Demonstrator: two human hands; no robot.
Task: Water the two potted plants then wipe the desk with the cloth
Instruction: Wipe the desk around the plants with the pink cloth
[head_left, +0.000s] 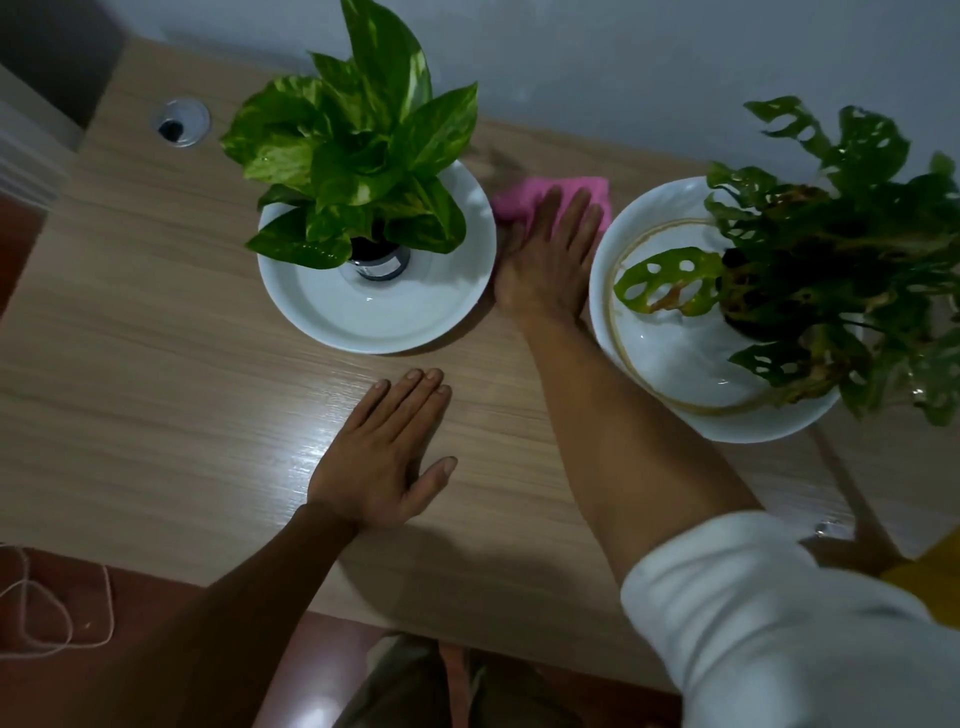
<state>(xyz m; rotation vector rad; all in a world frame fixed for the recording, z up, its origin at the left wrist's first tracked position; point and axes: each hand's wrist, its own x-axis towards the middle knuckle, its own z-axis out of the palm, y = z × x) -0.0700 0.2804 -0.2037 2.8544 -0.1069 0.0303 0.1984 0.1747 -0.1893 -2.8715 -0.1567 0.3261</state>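
A pink cloth (511, 200) lies on the wooden desk (156, 332) between the two plants, and my right hand (548, 260) presses flat on it with fingers spread. My left hand (384, 457) rests flat on the desk nearer to me, fingers together, holding nothing. The left plant (358, 135) has broad light green leaves and stands in a small dark pot (379, 262) on a white dish (379, 317). The right plant (831, 249) has dark holed leaves and stands in a white dish (670, 364) with a brown ring stain.
A round cable hole (181, 123) sits at the desk's far left corner. The wall (623, 78) runs along the desk's far edge. A thin cord (62, 613) lies on the red floor at the near left.
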